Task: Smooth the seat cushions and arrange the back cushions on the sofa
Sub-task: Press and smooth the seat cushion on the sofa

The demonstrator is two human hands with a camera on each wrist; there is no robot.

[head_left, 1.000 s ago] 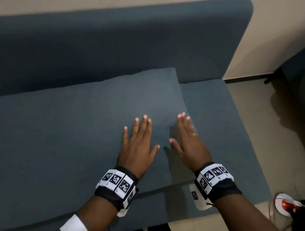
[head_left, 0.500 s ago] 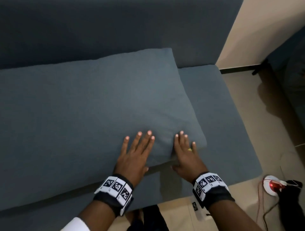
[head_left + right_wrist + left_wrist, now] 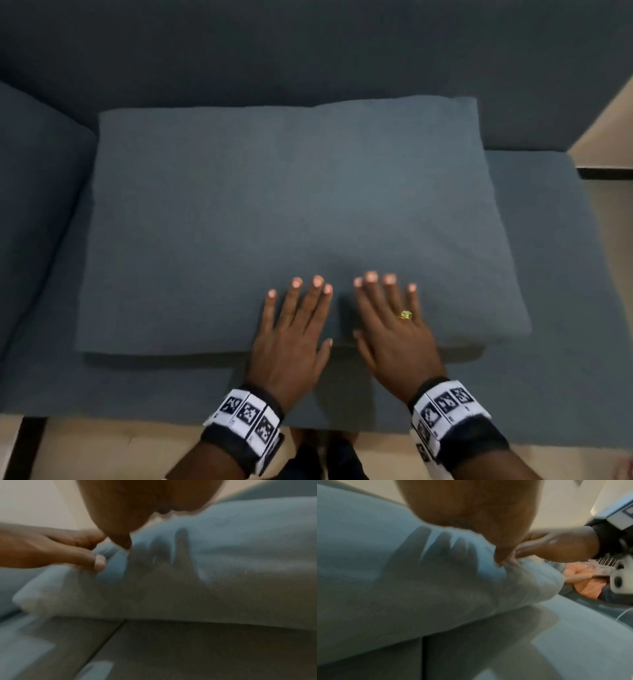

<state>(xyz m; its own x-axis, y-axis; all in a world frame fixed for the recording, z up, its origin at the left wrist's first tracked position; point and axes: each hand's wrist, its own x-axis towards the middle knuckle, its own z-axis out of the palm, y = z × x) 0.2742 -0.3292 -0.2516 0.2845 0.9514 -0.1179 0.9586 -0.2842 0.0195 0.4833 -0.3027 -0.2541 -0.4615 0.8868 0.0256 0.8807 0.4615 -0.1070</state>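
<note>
On the cushion's (image 3: 291,212) near edge, both hands, left (image 3: 291,342) and right (image 3: 394,342), press flat, fingers straight.

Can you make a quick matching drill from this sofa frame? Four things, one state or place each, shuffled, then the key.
Things:
1. left hand
2. right hand
3. loose cushion
4. sofa backrest

Places or states:
A. lies flat on the seat, under both palms
B. bears a gold ring, fingers flat on fabric
C. stands upright behind the cushion
D. bare fingers spread flat, near the cushion's front edge

Pairs: 1-D, 2-B, 3-A, 4-C
</note>
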